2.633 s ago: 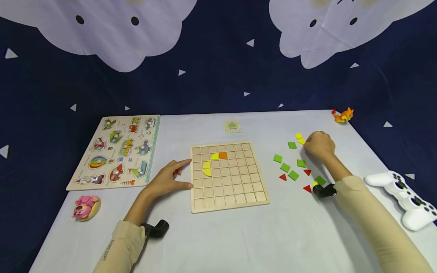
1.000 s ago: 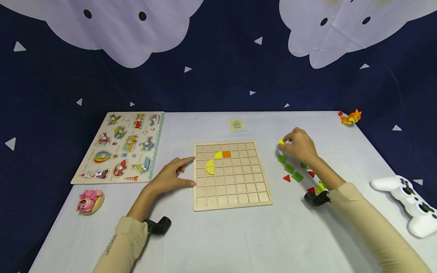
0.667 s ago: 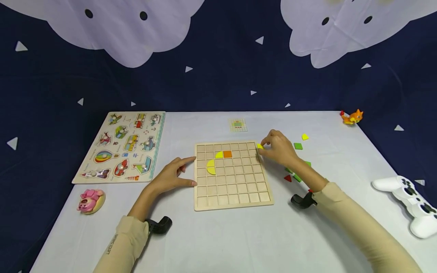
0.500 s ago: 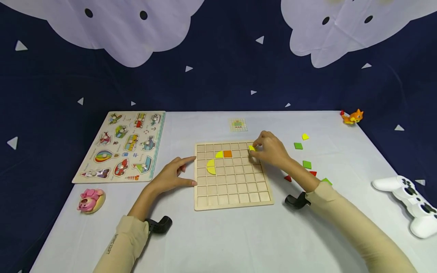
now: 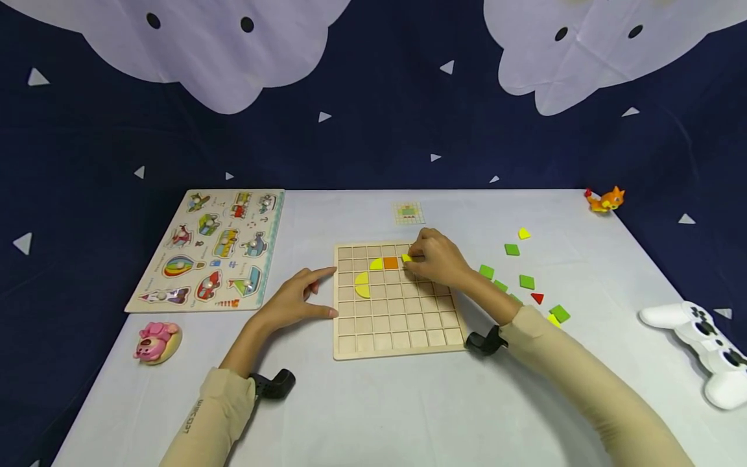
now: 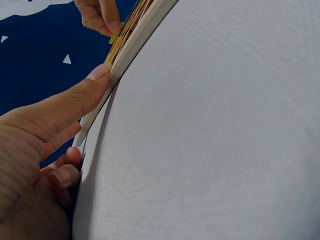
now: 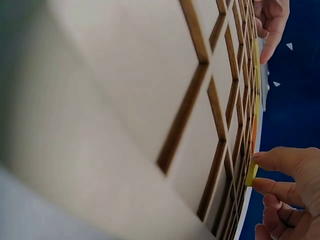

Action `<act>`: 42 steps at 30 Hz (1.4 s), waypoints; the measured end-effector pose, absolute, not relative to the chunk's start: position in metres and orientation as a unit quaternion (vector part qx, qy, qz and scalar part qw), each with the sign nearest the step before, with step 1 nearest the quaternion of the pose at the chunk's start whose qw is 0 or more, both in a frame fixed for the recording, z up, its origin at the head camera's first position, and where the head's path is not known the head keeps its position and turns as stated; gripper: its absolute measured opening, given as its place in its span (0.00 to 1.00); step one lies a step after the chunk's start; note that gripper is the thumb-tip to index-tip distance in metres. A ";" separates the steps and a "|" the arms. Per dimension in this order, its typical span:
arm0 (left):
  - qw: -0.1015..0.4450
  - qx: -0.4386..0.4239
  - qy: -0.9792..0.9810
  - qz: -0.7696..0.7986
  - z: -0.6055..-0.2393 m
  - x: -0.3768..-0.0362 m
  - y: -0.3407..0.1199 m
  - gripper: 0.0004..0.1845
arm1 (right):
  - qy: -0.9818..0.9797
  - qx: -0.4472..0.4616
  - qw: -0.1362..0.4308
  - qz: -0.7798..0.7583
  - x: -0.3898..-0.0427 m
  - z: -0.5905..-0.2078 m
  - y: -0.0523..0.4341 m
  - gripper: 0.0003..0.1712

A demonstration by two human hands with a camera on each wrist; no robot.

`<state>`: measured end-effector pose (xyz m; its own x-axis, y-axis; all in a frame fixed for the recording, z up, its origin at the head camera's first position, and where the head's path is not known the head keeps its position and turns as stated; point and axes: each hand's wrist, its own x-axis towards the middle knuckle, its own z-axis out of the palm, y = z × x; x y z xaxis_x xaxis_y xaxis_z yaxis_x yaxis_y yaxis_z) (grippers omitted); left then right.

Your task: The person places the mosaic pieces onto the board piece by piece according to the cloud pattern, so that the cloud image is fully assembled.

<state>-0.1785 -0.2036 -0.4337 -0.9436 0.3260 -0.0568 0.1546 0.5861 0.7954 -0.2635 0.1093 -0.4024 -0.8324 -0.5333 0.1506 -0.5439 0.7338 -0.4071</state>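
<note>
R hand (image 5: 434, 258) pinches yellow piece (image 5: 406, 258) over board (image 5: 397, 337) beside orange square (image 5: 390, 263); L hand (image 5: 290, 303) relaxed, fingers steadying board edge. Three pieces set, most loose on worktop (image 5: 408, 408).

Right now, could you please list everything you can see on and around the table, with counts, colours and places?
Grid board: one, pale wood, table centre.
Placed pieces: three, two yellow and one orange, upper left of the grid board.
Yellow piece: one, pinched just right of the orange one.
Loose pieces: green, red and yellow, scattered right of the board; some are hidden.
Vehicle puzzle: one, multicoloured, left.
Pattern card: one, behind the board.
Pink toy: one, front left.
Orange toy: one, far right corner.
Game controller: one, white, right edge.
Left hand: against the board's left edge.
Right hand: holds the yellow piece.
</note>
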 end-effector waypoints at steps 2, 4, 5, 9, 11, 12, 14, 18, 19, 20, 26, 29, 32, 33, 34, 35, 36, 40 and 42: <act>0.096 0.139 0.885 0.434 -0.434 -0.179 -0.204 0.47 | -0.931 0.286 0.003 0.225 -0.264 -0.404 0.108 0.13; 0.093 0.141 0.885 0.433 -0.434 -0.179 -0.204 0.46 | -0.931 0.283 -0.005 0.230 -0.265 -0.405 0.107 0.12; 0.092 0.142 0.886 0.432 -0.434 -0.179 -0.204 0.46 | -0.930 0.283 -0.007 0.234 -0.265 -0.405 0.106 0.11; 0.090 0.143 0.886 0.432 -0.434 -0.178 -0.204 0.46 | -0.927 0.281 -0.015 0.248 -0.267 -0.405 0.103 0.08; 0.091 0.143 0.886 0.431 -0.435 -0.178 -0.204 0.47 | -0.925 0.271 -0.026 0.263 -0.268 -0.406 0.102 0.08; 0.092 0.143 0.886 0.432 -0.435 -0.179 -0.204 0.47 | -0.925 0.263 -0.034 0.273 -0.268 -0.406 0.102 0.08; 0.093 0.144 0.886 0.431 -0.435 -0.179 -0.204 0.47 | -0.923 0.245 -0.051 0.292 -0.270 -0.407 0.102 0.08; 0.092 0.145 0.886 0.430 -0.435 -0.178 -0.203 0.47 | -0.916 0.232 -0.070 0.319 -0.271 -0.408 0.103 0.07; 0.092 0.146 0.887 0.429 -0.434 -0.178 -0.203 0.47 | -0.915 0.238 -0.069 0.319 -0.272 -0.408 0.103 0.07; 0.091 0.146 0.887 0.428 -0.434 -0.178 -0.203 0.47 | -0.913 0.243 -0.069 0.319 -0.272 -0.407 0.104 0.07; 0.089 0.144 0.888 0.428 -0.436 -0.178 -0.204 0.47 | -0.915 0.261 -0.066 0.300 -0.273 -0.405 0.103 0.07; 0.084 0.148 0.888 0.427 -0.436 -0.178 -0.204 0.47 | -0.923 0.269 -0.055 0.271 -0.273 -0.404 0.102 0.08; 0.084 0.150 0.888 0.427 -0.437 -0.178 -0.204 0.47 | -0.929 0.277 -0.044 0.243 -0.271 -0.402 0.103 0.10; 0.086 0.148 0.888 0.427 -0.437 -0.178 -0.203 0.47 | -0.929 0.276 -0.042 0.241 -0.270 -0.401 0.103 0.10; 0.088 0.148 0.888 0.427 -0.436 -0.178 -0.203 0.47 | -0.930 0.275 -0.037 0.241 -0.269 -0.400 0.104 0.11; 0.090 0.145 0.888 0.427 -0.436 -0.178 -0.203 0.47 | -0.930 0.274 -0.032 0.242 -0.269 -0.399 0.106 0.12; 0.091 0.145 0.888 0.427 -0.436 -0.177 -0.202 0.47 | -0.930 0.273 -0.024 0.244 -0.269 -0.398 0.109 0.12; 0.092 0.142 0.889 0.426 -0.433 -0.177 -0.202 0.47 | -0.936 0.250 0.010 0.249 -0.274 -0.392 0.125 0.15; 0.092 0.141 0.889 0.425 -0.432 -0.176 -0.202 0.47 | -0.944 0.232 0.028 0.234 -0.280 -0.389 0.139 0.16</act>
